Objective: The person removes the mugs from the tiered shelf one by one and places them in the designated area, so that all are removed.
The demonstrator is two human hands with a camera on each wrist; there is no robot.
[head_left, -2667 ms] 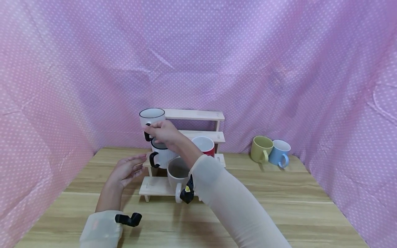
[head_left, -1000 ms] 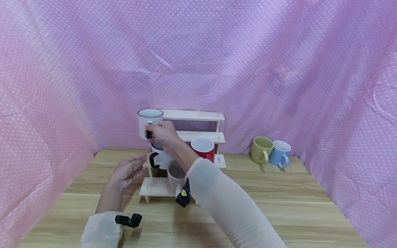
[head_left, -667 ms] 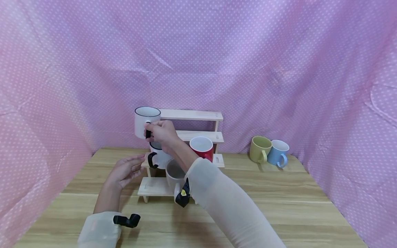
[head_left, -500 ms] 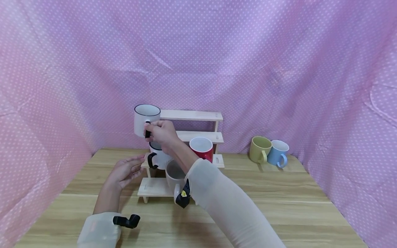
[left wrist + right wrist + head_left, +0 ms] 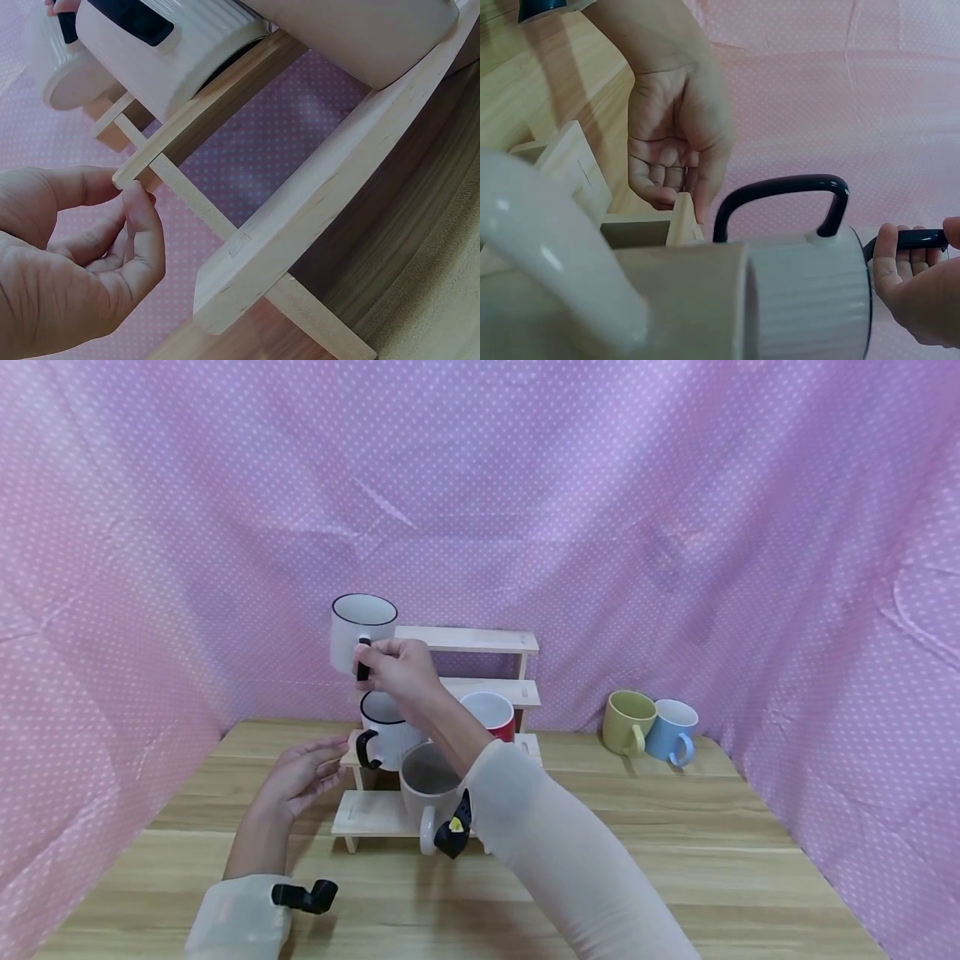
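Left hand (image 5: 300, 774) at wooden rack's (image 5: 371, 812) left end, pinching its second step (image 5: 157, 148). Right forearm (image 5: 577, 860) crosses the rack, partly covering pale mug (image 5: 429, 785), then red mug (image 5: 491, 710); right hand (image 5: 403, 675) grips black-rimmed mug (image 5: 347, 642) by handle (image 5: 363, 674), at rack's upper left. Polka-dot cloth (image 5: 480, 485) behind rack.

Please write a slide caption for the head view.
Left hand pinches wooden rack; right hand holds black-rimmed mug by its handle.

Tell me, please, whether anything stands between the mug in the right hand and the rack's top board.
Nothing visible does. The right hand holds the mug by its black handle, though the mug hides the left end of the top board. The ribbed mug stands below, on a lower board.
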